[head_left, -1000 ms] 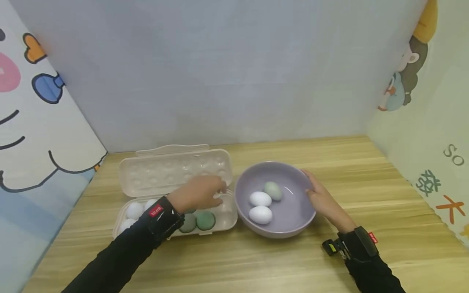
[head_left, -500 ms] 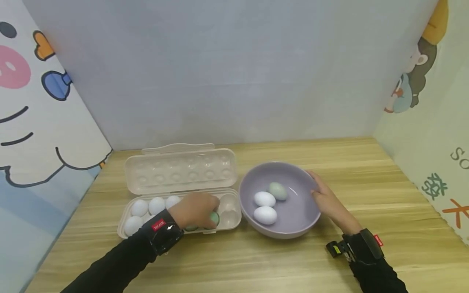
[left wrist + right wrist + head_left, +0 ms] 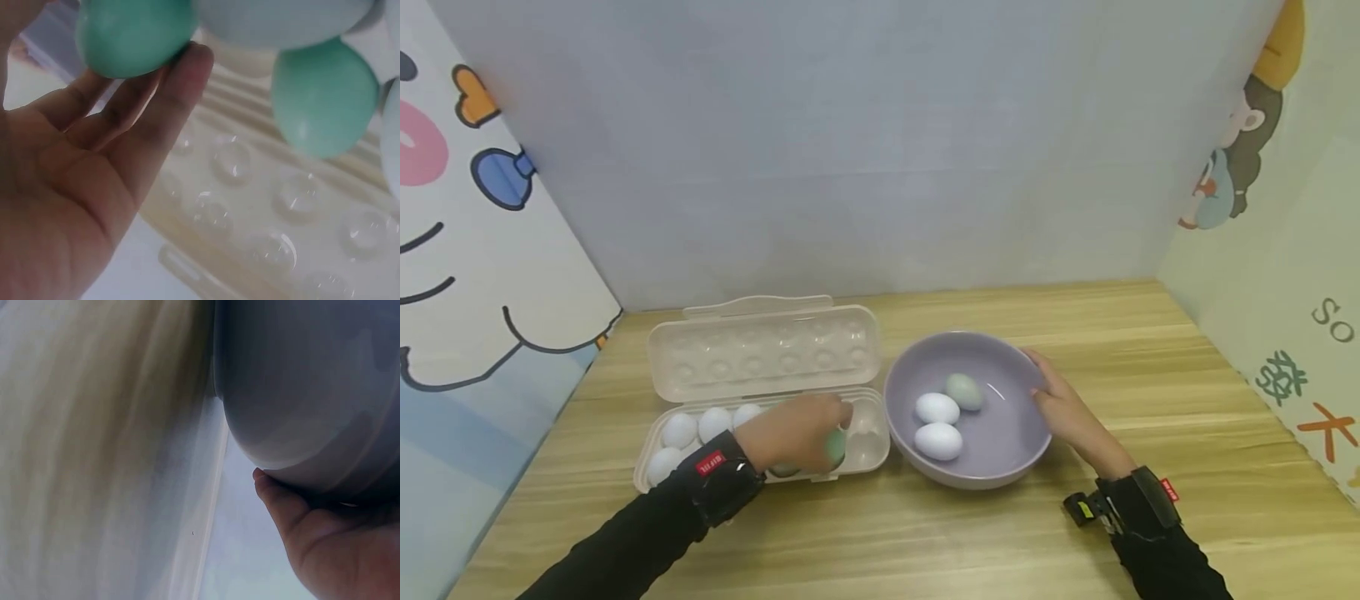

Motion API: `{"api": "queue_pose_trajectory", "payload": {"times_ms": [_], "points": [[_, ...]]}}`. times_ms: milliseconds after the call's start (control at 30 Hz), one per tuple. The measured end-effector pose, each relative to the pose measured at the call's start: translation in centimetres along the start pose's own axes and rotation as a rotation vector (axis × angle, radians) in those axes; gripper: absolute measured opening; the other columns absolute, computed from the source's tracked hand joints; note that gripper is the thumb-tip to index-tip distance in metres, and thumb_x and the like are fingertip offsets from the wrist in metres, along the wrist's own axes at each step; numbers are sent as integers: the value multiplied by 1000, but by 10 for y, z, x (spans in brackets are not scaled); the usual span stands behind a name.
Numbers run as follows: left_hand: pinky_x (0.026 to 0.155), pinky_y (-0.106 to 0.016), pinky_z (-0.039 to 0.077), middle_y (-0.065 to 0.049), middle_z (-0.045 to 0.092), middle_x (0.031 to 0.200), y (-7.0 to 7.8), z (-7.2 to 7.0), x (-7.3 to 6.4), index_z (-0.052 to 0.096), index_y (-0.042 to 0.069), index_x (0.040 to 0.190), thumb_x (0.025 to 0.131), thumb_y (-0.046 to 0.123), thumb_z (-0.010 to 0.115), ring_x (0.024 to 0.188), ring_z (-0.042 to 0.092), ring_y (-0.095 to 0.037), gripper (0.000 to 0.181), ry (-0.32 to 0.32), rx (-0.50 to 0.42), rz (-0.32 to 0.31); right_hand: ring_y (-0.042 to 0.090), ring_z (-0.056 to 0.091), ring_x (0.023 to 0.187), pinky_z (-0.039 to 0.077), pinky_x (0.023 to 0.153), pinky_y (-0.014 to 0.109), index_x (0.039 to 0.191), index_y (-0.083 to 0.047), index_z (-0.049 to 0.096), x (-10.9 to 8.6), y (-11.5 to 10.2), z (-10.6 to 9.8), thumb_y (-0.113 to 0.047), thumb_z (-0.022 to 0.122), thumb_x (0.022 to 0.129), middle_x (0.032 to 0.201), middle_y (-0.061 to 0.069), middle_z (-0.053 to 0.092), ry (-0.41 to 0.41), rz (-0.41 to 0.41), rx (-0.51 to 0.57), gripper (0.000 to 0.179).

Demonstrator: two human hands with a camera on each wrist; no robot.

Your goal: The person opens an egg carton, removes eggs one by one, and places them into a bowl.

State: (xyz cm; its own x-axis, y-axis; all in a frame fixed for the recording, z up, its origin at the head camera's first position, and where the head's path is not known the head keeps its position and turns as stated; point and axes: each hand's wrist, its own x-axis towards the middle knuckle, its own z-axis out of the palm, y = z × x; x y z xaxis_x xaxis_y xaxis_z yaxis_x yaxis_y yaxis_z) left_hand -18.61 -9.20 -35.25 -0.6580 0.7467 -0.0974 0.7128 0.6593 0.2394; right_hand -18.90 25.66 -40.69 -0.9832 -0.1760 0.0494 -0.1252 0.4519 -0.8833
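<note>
In the head view my left hand (image 3: pixel 797 432) reaches over the egg carton (image 3: pixel 871 450), fingers curled round a green egg (image 3: pixel 835 447). The left wrist view shows this green egg (image 3: pixel 134 37) against the fingertips; whether it has left its cup I cannot tell. Another green egg (image 3: pixel 325 100) sits close by there. My right hand (image 3: pixel 1067 408) grips the right rim of a purple bowl (image 3: pixel 1000 437), thumb on the inside. Two white eggs (image 3: pixel 938 442) and a pale green egg (image 3: pixel 964 392) lie in the bowl.
Several white eggs (image 3: pixel 680 431) fill the carton's left part; my left hand hides its middle. The carton's clear lid (image 3: pixel 763 358) lies folded back behind it. Wooden tabletop (image 3: pixel 925 542) extends in front, and a grey wall (image 3: pixel 880 167) rises behind.
My left hand has come down from above the carton's right part onto the green egg and now holds it. My right hand has stayed on the bowl's rim.
</note>
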Motion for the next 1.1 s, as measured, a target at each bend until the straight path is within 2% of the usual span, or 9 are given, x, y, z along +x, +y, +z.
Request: {"api": "queue_pose_trajectory", "payload": {"times_ms": [67, 233, 400, 567, 700, 900, 1000, 1100], "points": [[54, -26, 40, 3, 46, 73, 2, -7, 0, 54, 10, 78, 56, 10, 69, 63, 44, -13, 27, 16, -18, -7, 48, 25, 123, 32, 92, 61, 139, -4, 15, 0, 0, 0, 5, 29, 87, 142, 26, 17, -1, 3, 1, 55], [55, -26, 41, 3, 44, 79, 7, -27, 5, 57, 13, 81, 55, 15, 70, 66, 44, -13, 29, 60, 17, 6, 48, 24, 123, 31, 92, 61, 139, -3, 14, 0, -1, 0, 5, 29, 87, 142, 27, 16, -1, -2, 0, 55], [59, -25, 42, 4, 44, 82, 12, -38, 16, 57, 14, 85, 54, 14, 71, 70, 45, -13, 35, 123, 25, 84, 47, 24, 123, 30, 93, 61, 139, -4, 15, 0, 2, 0, 4, 29, 87, 142, 26, 16, -3, 2, 5, 55], [58, -24, 42, 4, 44, 84, 25, -43, 36, 55, 15, 87, 57, 15, 71, 71, 45, -12, 35, 154, 32, 153, 47, 25, 123, 29, 94, 61, 139, -4, 16, 1, 3, 1, 5, 29, 86, 142, 26, 18, 1, -7, 11, 55], [56, -23, 40, 5, 44, 84, 41, -41, 59, 52, 15, 86, 61, 19, 74, 70, 46, -12, 34, 114, 65, 194, 47, 25, 123, 31, 93, 60, 139, -4, 16, -1, 1, 0, 4, 30, 86, 142, 26, 18, 4, -8, 18, 55], [62, -23, 40, 6, 48, 89, 65, -34, 98, 54, 16, 91, 61, 24, 75, 74, 47, -10, 38, 40, 164, 261, 46, 29, 121, 34, 91, 59, 140, -7, 16, -4, 0, 1, 4, 30, 87, 142, 25, 19, 7, 9, 41, 56], [63, -23, 40, 8, 50, 87, 71, -28, 116, 56, 18, 90, 60, 26, 75, 75, 47, -9, 37, 26, 231, 308, 45, 29, 121, 33, 92, 59, 140, -7, 16, -4, 1, 2, 4, 29, 86, 141, 25, 20, 1, 3, 55, 56], [63, -23, 40, 10, 51, 86, 75, -20, 128, 57, 18, 90, 61, 26, 75, 74, 47, -8, 35, -8, 245, 322, 45, 28, 122, 30, 94, 60, 140, -6, 16, -5, 0, 4, 4, 29, 86, 141, 25, 20, -3, 4, 62, 56]]}}
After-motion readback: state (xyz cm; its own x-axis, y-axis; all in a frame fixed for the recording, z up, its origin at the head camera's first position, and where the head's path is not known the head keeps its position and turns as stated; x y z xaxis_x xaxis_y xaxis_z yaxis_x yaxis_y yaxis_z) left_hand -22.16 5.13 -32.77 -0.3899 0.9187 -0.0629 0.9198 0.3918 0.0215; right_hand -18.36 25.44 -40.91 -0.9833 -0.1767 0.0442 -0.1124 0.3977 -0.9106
